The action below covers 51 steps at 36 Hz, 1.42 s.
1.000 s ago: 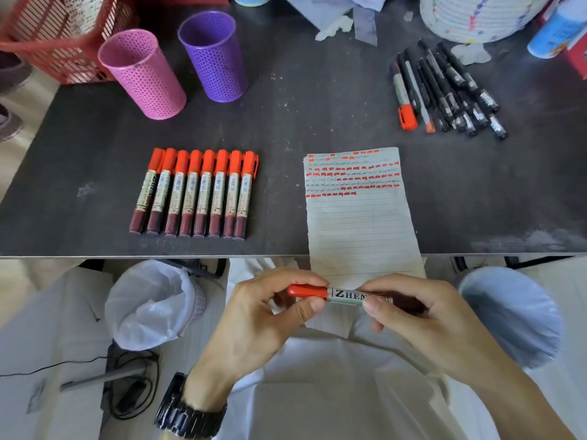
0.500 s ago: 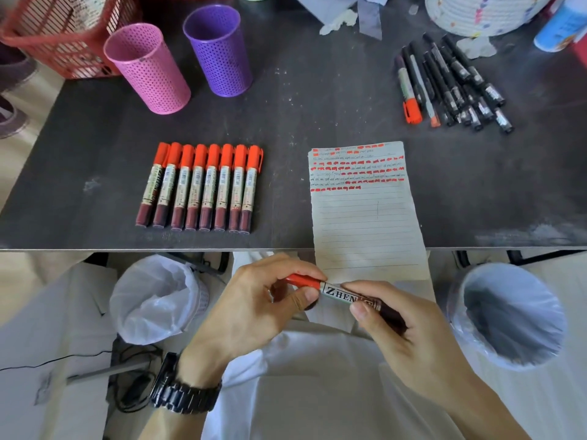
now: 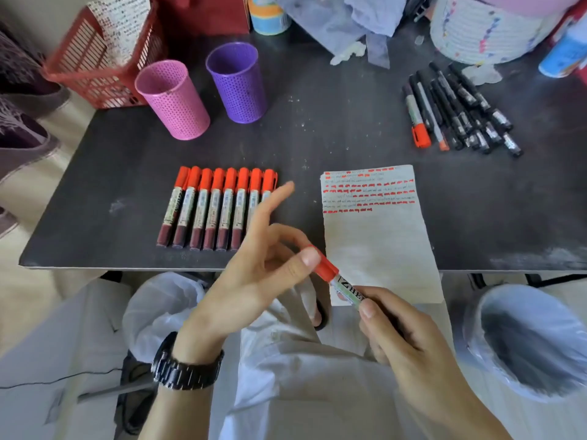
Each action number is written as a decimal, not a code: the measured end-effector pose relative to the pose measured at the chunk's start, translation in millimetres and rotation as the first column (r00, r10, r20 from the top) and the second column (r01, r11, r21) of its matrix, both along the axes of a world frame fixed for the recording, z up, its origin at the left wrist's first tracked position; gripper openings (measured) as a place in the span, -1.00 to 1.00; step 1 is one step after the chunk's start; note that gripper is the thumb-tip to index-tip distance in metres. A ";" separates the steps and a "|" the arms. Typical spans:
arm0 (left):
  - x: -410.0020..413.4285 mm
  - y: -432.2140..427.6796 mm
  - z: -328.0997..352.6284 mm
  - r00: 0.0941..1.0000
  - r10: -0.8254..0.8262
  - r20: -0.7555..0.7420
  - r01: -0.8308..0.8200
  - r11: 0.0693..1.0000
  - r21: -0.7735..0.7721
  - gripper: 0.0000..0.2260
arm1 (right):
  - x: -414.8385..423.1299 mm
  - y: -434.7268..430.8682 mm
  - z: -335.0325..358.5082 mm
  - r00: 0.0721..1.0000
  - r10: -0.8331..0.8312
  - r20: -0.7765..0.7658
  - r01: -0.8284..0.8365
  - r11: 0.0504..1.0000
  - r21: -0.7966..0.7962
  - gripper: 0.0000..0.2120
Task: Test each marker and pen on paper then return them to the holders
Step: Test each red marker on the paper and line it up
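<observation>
Right hand [image 3: 409, 341] grips a red-capped marker [image 3: 340, 282] reading "ZHE"; left hand [image 3: 263, 274] pinches its cap below the table edge [image 3: 127, 267].

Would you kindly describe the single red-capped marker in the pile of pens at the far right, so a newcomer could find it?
Start at the dark table and look to its far right corner, where a pile of black pens lies fanned out. At the pile's left edge lies the red-capped marker: pale barrel, fat red cap pointing toward the person, unlike its thin black neighbours.

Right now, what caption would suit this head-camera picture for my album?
Both hands hold a red-capped marker at the table's edge, beside the lined paper marked in red.
</observation>
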<state>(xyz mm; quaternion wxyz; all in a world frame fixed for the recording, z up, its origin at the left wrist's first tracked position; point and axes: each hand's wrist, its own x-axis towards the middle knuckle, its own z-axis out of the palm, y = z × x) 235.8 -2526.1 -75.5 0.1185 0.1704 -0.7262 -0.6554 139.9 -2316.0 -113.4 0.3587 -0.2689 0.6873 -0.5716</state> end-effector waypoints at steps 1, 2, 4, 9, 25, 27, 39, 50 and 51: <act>-5.0 -1.0 3.5 0.994 0.086 -0.065 -0.081 0.993 0.083 -0.36 | 0.0 -3.4 1.8 1.000 0.003 0.018 -0.003 1.000 -0.015 -0.61; -11.1 -1.9 7.6 0.978 0.178 -0.112 -0.153 0.968 0.201 -0.41 | 0.1 -6.5 3.3 1.000 0.002 0.029 -0.001 1.000 -0.020 -0.60; -25.8 -2.8 16.1 0.939 0.310 -0.146 -0.199 0.840 0.504 -0.49 | 0.7 -13.1 5.4 0.999 -0.011 0.033 0.011 1.000 -0.021 -0.57; -55.3 5.8 28.3 0.913 0.365 -0.185 -0.070 0.584 0.809 -0.65 | 6.8 -29.4 11.4 0.994 -0.043 0.096 0.047 0.998 -0.043 -0.61; -77.2 24.2 19.3 0.911 0.411 -0.029 -0.175 0.449 0.876 -0.58 | 26.8 -34.6 18.7 0.937 -0.261 0.231 0.271 0.962 -0.014 -0.70; -75.1 25.5 19.1 0.910 0.414 -0.030 -0.174 0.446 0.878 -0.57 | 29.0 -34.1 20.6 0.938 -0.270 0.218 0.278 0.960 -0.009 -0.62; -65.2 9.7 28.6 0.922 0.338 -0.190 -0.086 0.657 0.749 -0.69 | 15.4 -42.4 24.9 0.967 -0.170 0.192 0.181 0.982 -0.044 -0.59; -2.9 21.0 -20.3 0.963 0.266 -0.052 -0.237 0.920 0.310 -0.67 | -3.5 -61.3 31.2 0.959 -0.154 0.236 0.162 0.987 -0.013 -0.71; 0.8 20.6 -21.0 0.958 0.283 -0.052 -0.255 0.919 0.301 -0.69 | -3.3 -64.5 32.5 0.959 -0.132 0.251 0.138 0.990 -0.007 -0.70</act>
